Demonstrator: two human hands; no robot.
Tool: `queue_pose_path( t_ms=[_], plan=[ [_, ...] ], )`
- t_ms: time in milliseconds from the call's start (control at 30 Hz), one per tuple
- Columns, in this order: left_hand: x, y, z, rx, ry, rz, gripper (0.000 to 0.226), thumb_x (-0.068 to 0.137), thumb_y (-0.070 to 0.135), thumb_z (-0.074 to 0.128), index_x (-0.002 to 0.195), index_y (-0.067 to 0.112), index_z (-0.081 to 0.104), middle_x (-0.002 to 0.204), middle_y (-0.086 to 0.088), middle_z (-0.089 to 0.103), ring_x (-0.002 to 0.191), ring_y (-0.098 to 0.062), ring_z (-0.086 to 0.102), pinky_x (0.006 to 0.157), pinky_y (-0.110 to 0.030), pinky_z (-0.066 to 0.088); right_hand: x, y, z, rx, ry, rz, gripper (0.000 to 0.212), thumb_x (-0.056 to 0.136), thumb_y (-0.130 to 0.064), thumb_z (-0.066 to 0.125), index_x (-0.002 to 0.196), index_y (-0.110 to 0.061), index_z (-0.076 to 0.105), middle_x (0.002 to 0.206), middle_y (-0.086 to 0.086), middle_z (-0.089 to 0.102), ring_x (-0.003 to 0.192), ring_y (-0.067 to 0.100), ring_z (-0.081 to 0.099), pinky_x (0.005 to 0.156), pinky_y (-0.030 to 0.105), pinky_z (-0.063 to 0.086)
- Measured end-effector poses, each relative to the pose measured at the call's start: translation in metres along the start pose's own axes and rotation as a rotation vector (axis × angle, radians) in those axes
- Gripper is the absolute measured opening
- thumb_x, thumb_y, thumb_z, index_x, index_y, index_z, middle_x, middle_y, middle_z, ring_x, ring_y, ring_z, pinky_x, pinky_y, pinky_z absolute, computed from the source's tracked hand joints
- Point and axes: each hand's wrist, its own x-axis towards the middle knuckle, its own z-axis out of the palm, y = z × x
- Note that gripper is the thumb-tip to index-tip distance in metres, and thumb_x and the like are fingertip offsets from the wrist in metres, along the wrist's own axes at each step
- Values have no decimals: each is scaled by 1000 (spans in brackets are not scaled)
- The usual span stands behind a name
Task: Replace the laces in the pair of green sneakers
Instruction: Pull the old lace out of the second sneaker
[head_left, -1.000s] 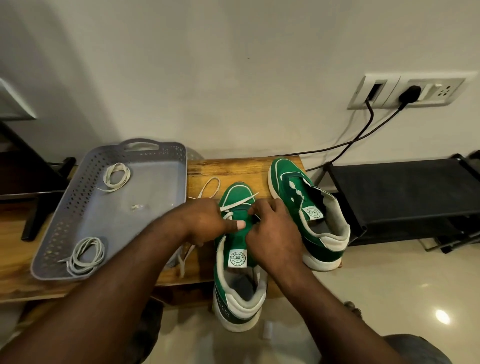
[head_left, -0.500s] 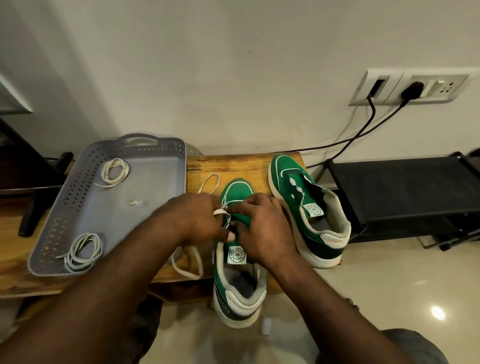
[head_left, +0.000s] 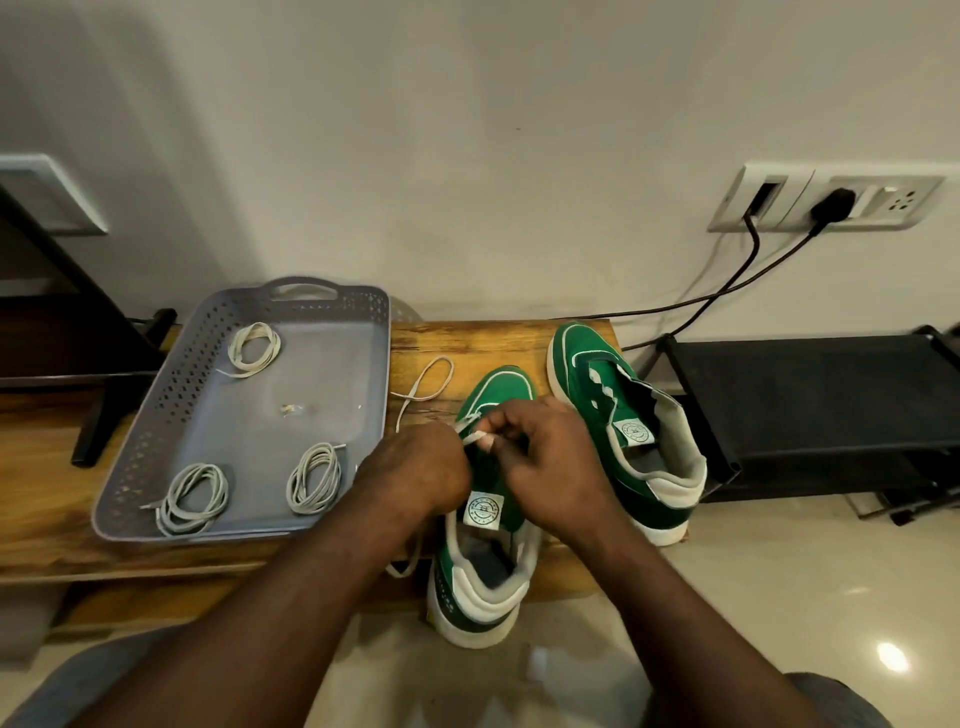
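The right hand (head_left: 550, 467) is pinching a flat white shoelace (head_left: 467, 435), and the left hand (head_left: 415, 470) is gripping the same lace beside it (a loose loop is trailing onto the wooden bench (head_left: 467, 338)), both over the near green-and-white sneaker (head_left: 501, 387), whose heel is overhanging the bench; the second green sneaker (head_left: 582, 364) is standing just to its right

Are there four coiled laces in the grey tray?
No, the grey tray holds three coiled laces: one at its far end, two nearer.
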Motion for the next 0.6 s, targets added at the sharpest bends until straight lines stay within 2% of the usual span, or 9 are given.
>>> queue_pose_path(
  t_ms=[67,100,133,200,267,333,433,500,600],
  plan=[
    [-1,-1,-3,-31,9,-6,14,96,28,67,88,19,62,84,-3,62,77,-21,63,72,-34,57,-3,0,-20,169,-181,-14,11,88,-6,80,89,-18,80,76,-16,67,77,-1,60,70,17,45],
    [-1,-1,-4,-32,10,-8,15,97,27,66,86,18,61,83,-3,61,74,-20,62,70,-32,57,-4,3,-32,258,-249,-6,10,88,-4,79,88,-14,80,74,-12,69,74,-1,61,70,16,47],
    [-2,-2,-5,-27,11,-9,16,97,25,65,83,19,59,84,-3,61,73,-19,62,68,-32,56,-4,9,-42,370,-289,17,8,86,-3,78,87,-11,80,77,-5,72,74,3,64,72,20,50],
    [-2,-2,-5,-15,-6,1,18,95,24,63,79,20,57,89,-6,64,78,-22,64,71,-32,57,-3,19,-57,621,-332,74,9,82,-2,69,85,-2,78,81,13,75,77,23,68,75,34,55],
    [-3,0,-2,3,-23,20,17,94,27,62,79,19,57,93,-7,64,85,-27,66,78,-35,59,-2,24,-56,685,-347,139,18,78,-8,61,81,2,76,77,19,74,73,28,66,73,37,52],
    [-4,3,-1,36,-7,48,19,94,31,62,79,21,57,86,-3,58,85,-26,63,75,-35,55,0,24,-44,535,-313,165,28,84,-24,57,80,-6,78,77,14,75,73,26,66,74,39,51],
    [-7,4,0,58,22,79,22,96,34,63,77,25,57,81,0,58,79,-21,61,70,-33,51,6,21,-21,-18,-158,206,46,96,-57,53,83,-18,73,73,0,72,74,21,67,71,39,53],
    [-8,4,2,65,25,91,21,96,32,62,77,24,57,79,0,57,79,-21,62,70,-33,52,10,14,-9,-369,-63,245,36,94,-56,63,88,-22,72,80,-2,70,79,21,66,66,32,47],
    [-10,4,4,57,35,83,18,95,33,63,80,24,58,80,0,57,80,-22,62,70,-33,52,15,8,2,-523,-26,291,24,89,-43,71,93,-19,74,91,4,71,87,27,69,68,31,48]
  ],
)
